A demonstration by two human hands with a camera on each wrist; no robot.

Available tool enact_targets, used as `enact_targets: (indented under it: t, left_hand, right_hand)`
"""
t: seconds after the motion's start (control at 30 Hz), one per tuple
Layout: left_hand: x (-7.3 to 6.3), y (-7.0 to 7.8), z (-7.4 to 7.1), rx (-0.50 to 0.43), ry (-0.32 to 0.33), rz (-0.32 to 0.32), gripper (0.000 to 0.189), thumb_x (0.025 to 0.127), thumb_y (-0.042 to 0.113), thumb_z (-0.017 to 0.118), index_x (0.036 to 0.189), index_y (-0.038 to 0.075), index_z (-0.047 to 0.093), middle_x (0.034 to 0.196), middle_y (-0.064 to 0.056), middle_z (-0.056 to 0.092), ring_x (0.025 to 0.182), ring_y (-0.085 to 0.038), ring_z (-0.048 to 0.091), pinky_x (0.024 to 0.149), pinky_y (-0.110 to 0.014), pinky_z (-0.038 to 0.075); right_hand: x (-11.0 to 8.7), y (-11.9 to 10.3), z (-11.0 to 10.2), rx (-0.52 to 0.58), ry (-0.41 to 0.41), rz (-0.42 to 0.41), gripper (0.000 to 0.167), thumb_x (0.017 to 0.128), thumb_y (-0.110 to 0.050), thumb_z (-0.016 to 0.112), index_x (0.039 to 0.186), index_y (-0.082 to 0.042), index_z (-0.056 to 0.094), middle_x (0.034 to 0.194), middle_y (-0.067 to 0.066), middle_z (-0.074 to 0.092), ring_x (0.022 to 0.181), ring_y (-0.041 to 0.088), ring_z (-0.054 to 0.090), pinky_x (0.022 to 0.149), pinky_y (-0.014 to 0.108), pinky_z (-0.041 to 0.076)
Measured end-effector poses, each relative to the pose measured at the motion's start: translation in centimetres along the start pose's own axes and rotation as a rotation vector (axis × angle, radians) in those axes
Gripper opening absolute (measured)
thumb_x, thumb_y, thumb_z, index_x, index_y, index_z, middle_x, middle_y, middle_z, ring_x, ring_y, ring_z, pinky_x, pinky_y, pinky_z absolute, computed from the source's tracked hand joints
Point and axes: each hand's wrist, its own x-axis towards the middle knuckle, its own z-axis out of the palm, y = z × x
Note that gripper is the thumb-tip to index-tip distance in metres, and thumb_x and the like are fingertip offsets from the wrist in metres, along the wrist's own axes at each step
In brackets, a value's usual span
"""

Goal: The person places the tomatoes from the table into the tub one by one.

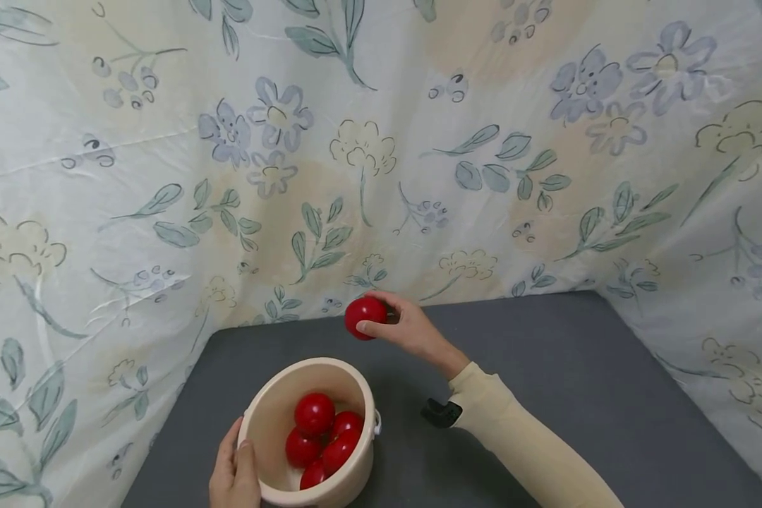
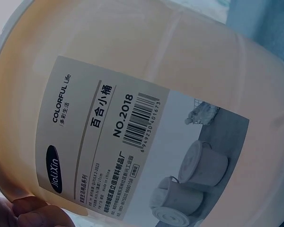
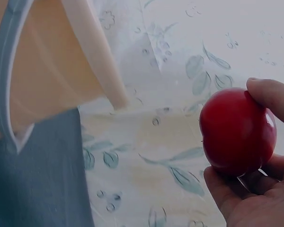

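My right hand (image 1: 413, 331) holds a glossy red apple (image 1: 365, 317) between thumb and fingers, above the table and beyond the bucket's far right rim. Close up in the right wrist view, the same apple (image 3: 236, 131) sits between the thumb and the fingertips. At the left side of a cream plastic bucket (image 1: 265, 416), my left hand (image 1: 233, 469) grips the wall near the rim. Several more red apples (image 1: 315, 413) lie piled inside it. The left wrist view is filled by the bucket's outer wall (image 2: 118, 28), with only some fingertips in the lower left corner.
A dark grey table (image 1: 546, 367) lies beneath. Floral cloth (image 1: 381, 183) hangs behind it and along its sides. The bucket bears a printed label (image 2: 99, 142), and its pale handle (image 3: 4, 71) hangs on the side towards my right hand.
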Motion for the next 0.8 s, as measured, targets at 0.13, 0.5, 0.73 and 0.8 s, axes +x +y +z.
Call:
enact_targets:
  t: [0.13,0.5,0.73,0.8]
  left_hand:
    - [0.0,0.2,0.1,-0.010,-0.022,0.000,0.045,0.106,0.015,0.039,0.148,0.001,0.047,0.126,-0.039,0.061,0.102,-0.042,0.069,0.060,-0.019,0.054]
    - [0.0,0.3,0.1,-0.018,-0.067,-0.024,0.047,0.107,0.017,0.036,0.151,0.002,0.043,0.132,-0.039,0.058,0.109,-0.049,0.066,0.067,-0.039,0.062]
    - [0.0,0.3,-0.2,-0.012,-0.072,-0.030,0.047,0.107,0.016,0.036,0.152,0.002,0.042,0.130,-0.040,0.059,0.107,-0.047,0.067,0.066,-0.035,0.062]
    - [0.0,0.3,-0.2,-0.010,-0.066,-0.030,0.047,0.107,0.016,0.036,0.152,0.002,0.042,0.130,-0.040,0.058,0.108,-0.047,0.066,0.067,-0.036,0.062]
  right_hand:
    - [0.2,0.1,1.3,0.033,-0.039,-0.008,0.060,0.091,-0.026,0.075,0.146,-0.016,0.052,0.138,0.011,0.061,0.113,0.027,0.062,0.090,0.038,0.060]
    - [-1.0,0.2,4.3,0.049,-0.153,-0.022,0.061,0.090,-0.027,0.076,0.146,-0.018,0.053,0.137,0.008,0.063,0.111,0.023,0.063,0.091,0.037,0.060]
    - [-2.8,1.3,5.4,0.059,-0.240,-0.026,0.061,0.088,-0.025,0.077,0.144,-0.016,0.055,0.137,0.011,0.063,0.111,0.020,0.063,0.091,0.032,0.060]
    - [-3.0,1.4,5.5,0.073,-0.250,-0.031,0.061,0.088,-0.024,0.077,0.144,-0.016,0.055,0.138,0.011,0.062,0.112,0.020,0.062,0.092,0.032,0.059]
